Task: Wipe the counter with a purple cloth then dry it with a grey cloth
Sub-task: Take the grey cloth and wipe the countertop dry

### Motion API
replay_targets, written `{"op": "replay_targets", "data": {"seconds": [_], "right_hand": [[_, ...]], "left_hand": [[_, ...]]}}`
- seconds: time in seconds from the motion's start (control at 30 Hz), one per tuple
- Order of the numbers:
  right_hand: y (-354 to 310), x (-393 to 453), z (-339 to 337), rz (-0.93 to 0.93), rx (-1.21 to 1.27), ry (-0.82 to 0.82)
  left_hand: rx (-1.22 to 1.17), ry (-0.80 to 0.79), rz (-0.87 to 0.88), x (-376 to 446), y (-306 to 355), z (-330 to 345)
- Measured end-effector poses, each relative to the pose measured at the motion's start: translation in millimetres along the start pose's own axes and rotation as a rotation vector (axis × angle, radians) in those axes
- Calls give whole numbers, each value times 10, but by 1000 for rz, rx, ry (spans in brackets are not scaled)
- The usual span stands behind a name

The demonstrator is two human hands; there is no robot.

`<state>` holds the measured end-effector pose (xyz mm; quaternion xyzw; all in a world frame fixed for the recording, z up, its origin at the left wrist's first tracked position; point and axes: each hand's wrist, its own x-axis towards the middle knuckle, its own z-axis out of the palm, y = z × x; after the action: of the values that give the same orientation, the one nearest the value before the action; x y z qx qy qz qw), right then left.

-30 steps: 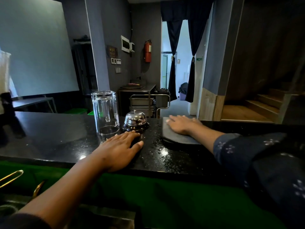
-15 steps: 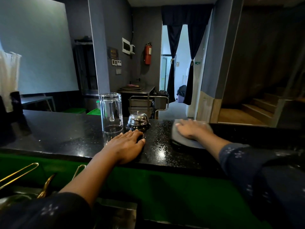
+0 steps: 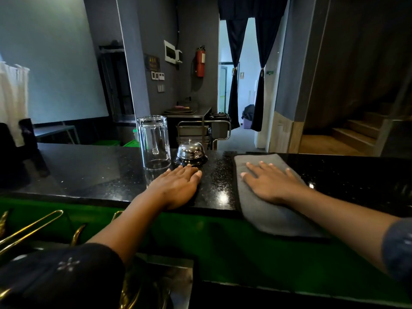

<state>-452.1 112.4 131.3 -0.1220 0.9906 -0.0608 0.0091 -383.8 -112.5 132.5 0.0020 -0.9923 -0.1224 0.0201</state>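
A grey cloth lies flat on the black speckled counter, right of centre, its near end hanging over the front edge. My right hand presses flat on the cloth with fingers spread. My left hand rests palm down on the bare counter, fingers together, just in front of a service bell. It holds nothing. No purple cloth is in view.
An upturned glass mug and a chrome service bell stand on the counter just beyond my left hand. A dark holder with white napkins sits at the far left. Gold tongs lie below the green counter front.
My right hand has drawn the grey cloth from the far edge back toward me, so its near end now hangs over the front. My left hand has stayed in place.
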Motion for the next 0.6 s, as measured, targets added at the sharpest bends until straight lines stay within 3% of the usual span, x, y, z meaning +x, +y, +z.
{"op": "replay_targets", "data": {"seconds": [0.13, 0.3, 0.43, 0.6], "right_hand": [[-300, 370, 22, 119, 12, 30], [-775, 204, 81, -105, 37, -3], [-145, 48, -9, -139, -6, -2], [1093, 73, -196, 253, -37, 12]], "left_hand": [[-1, -5, 16, 9, 13, -4], [27, -18, 0, -18, 24, -51], [12, -37, 12, -38, 1, -52], [29, -1, 5, -25, 41, -15]]}}
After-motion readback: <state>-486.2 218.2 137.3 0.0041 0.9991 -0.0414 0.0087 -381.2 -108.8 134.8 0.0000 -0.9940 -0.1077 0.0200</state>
